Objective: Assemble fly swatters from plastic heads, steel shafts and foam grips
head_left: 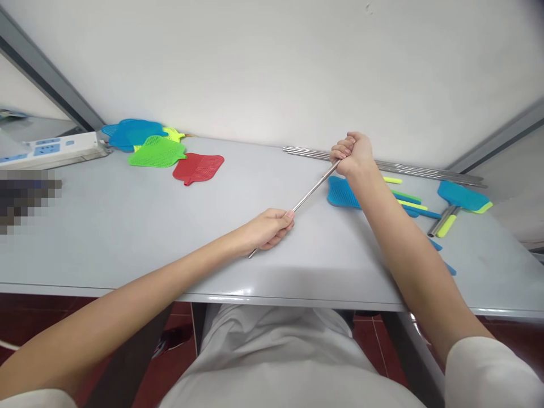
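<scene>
Firmly, both of my hands are wrapped around one thin metal rod (309,195), which slants across the middle of my view from seven o'clock, its near end, up toward two o'clock. My left hand (275,228) grasps it just below the centre, at six o'clock, thumb laid along the shaft, with a short tip poking out beneath the palm. My right hand (351,154) is clenched in a fist around the upper part at two o'clock, hiding that end; a thicker joint shows just below it.

Out at ten o'clock on the grey table (127,226) lies a red mesh paddle (199,168), with a green mesh paddle (156,152) next to it and blue mesh paddles (136,134) piled beyond. A white power strip (79,145) sits farther out, between nine and ten. Long metal rods (306,152) lie along the wall (255,68) from one to three o'clock. At three, a blue ribbed piece (341,192) is partly covered by my right forearm; farther that way rests a blue head with a yellow-green edge (464,196).
</scene>
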A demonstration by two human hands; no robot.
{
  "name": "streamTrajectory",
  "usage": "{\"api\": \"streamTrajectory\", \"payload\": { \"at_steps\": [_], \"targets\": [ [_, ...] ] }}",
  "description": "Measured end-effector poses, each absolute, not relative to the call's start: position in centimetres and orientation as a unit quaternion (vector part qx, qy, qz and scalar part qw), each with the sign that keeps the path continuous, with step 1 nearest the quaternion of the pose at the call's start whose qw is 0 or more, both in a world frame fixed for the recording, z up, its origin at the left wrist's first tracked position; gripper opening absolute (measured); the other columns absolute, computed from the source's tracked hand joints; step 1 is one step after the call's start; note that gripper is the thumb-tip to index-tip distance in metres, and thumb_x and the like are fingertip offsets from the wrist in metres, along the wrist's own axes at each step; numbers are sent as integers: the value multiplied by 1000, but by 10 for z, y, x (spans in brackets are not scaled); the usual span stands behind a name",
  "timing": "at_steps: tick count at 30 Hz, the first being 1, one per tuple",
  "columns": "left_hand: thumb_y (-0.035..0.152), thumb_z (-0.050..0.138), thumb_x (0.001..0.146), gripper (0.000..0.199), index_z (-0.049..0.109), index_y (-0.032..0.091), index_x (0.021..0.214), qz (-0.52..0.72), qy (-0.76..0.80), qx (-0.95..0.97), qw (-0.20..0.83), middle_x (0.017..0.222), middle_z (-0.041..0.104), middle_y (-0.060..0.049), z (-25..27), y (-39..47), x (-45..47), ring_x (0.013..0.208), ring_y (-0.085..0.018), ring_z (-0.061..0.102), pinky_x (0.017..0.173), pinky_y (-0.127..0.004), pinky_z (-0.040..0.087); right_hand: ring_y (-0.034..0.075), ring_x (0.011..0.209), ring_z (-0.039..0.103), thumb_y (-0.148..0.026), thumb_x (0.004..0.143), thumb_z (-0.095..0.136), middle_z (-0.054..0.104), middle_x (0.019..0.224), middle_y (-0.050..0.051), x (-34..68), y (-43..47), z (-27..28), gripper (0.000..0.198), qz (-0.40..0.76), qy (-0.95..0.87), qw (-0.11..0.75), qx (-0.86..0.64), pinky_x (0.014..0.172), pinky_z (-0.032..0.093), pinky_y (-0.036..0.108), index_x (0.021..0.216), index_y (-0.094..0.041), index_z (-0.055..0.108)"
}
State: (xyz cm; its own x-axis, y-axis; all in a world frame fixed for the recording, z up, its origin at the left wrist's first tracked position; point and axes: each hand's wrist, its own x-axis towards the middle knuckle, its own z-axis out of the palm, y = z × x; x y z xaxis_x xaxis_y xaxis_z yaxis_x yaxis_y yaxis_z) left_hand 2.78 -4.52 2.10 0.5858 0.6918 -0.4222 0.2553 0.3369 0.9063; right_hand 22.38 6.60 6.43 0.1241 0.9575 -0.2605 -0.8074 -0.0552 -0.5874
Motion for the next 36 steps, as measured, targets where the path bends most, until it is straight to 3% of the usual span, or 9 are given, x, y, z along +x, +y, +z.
{"api": "streamTrajectory", "payload": {
  "at_steps": [27,36],
  "targets": [
    [33,36,83,35,30,17,53,142,452,581,662,43,19,8,16,-55,32,36,-3,14,33,-17,9,4,28,12,-14,70,38,11,37,-10,237,40,43,32,629,-62,717,-295,26,9,15,58,-20,10],
    [34,33,83,33,31,17,55,130,473,574,656,43,21,8,19,-64,36,36,-3,15,34,-18,11,4,29,10,-14,70,39,10,36,-10,200,13,34,34,671,-45,668,-318,27,8,16,59,-20,7]
  ]
}}
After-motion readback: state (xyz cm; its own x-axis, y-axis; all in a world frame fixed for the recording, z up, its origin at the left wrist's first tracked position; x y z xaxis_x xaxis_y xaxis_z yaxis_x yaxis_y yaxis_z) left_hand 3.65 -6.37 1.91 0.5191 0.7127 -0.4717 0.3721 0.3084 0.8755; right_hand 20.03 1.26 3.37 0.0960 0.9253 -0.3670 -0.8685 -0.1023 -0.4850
